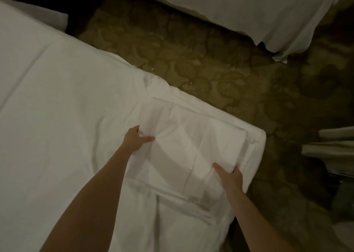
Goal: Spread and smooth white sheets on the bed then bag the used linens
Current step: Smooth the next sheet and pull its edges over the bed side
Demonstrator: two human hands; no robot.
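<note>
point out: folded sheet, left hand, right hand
folded sheet (pixel 183 136), head view, on its creased top face near the bed corner.
left hand (pixel 135 139), head view, on the back of the hand at the sheet's left edge.
right hand (pixel 230 177), head view, on the back of the hand at the sheet's right edge.

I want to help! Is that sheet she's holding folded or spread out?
Folded. The sheet is a small creased rectangle on the bed corner, both hands gripping its edges.

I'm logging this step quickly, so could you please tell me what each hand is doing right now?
Left hand: closed on the left edge of the folded white sheet lying on the bed.
Right hand: closed on the same sheet's right edge.
</note>
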